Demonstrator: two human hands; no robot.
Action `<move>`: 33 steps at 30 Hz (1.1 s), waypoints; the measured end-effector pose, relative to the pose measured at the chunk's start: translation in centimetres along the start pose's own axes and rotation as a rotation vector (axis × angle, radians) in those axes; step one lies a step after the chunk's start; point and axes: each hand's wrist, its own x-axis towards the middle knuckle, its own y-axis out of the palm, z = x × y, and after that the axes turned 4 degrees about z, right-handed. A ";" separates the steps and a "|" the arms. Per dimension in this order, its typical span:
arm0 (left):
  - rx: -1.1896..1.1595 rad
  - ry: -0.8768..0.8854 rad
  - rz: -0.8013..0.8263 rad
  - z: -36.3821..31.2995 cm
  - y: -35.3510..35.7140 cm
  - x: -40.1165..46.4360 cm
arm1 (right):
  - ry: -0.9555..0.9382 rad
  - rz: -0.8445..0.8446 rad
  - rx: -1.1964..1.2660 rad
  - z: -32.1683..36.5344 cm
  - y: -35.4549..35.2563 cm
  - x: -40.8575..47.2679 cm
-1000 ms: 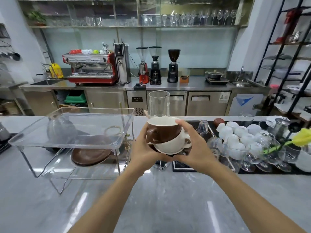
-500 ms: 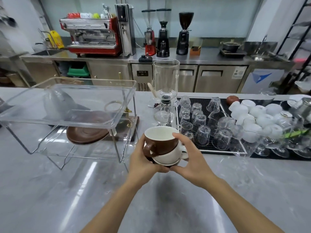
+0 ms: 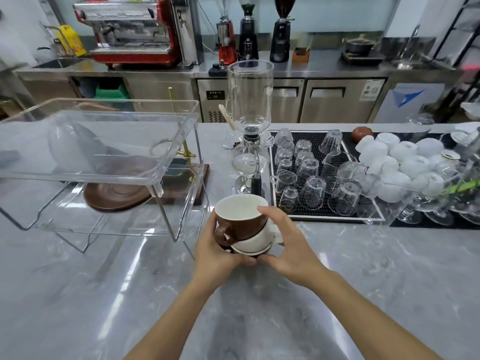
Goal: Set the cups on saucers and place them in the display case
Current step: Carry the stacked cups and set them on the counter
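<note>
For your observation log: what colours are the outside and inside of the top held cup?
Top cup: brown outside, white inside; head view.

Glossy brown-glazed ceramic cup (image 3: 240, 219) nesting in a smooth white ceramic cup (image 3: 255, 240), polished grey marble countertop (image 3: 259, 320) reflecting light, clear acrylic display case (image 3: 104, 141) gleaming, clear glasses (image 3: 311, 188) draining on black mat (image 3: 314, 141) at right edge, brushed steel cabinets (image 3: 298, 100) shining behind.

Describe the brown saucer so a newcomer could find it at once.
Start at the clear display case on the left of the grey counter. Beneath its upper tray lies the brown saucer, flat, empty and round. Nothing else in the case is brown.
</note>
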 end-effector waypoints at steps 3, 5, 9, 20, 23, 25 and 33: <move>0.001 -0.011 0.006 0.3 0.1 0.1 | 0.004 0.004 0.007 -0.4 0.1 0.1; 0.014 -0.024 0.003 0.6 0.1 0.2 | 0.008 0.007 0.010 -0.7 0.2 0.1; 0.053 -0.033 0.019 1.0 0.0 0.5 | 0.016 0.014 0.019 -0.9 0.1 0.3; 0.179 -0.049 0.015 2.8 -0.4 1.1 | 0.017 -0.007 -0.002 -2.0 0.5 0.2; 0.228 -0.048 0.037 3.1 -0.5 0.9 | 0.030 0.004 -0.014 -2.1 0.4 0.1; 0.268 -0.051 0.047 3.5 -0.3 0.6 | 0.038 0.012 -0.028 -2.1 0.4 0.0; 0.273 -0.001 0.068 3.0 -0.1 -1.0 | 0.091 0.063 -0.091 -1.6 0.1 -0.8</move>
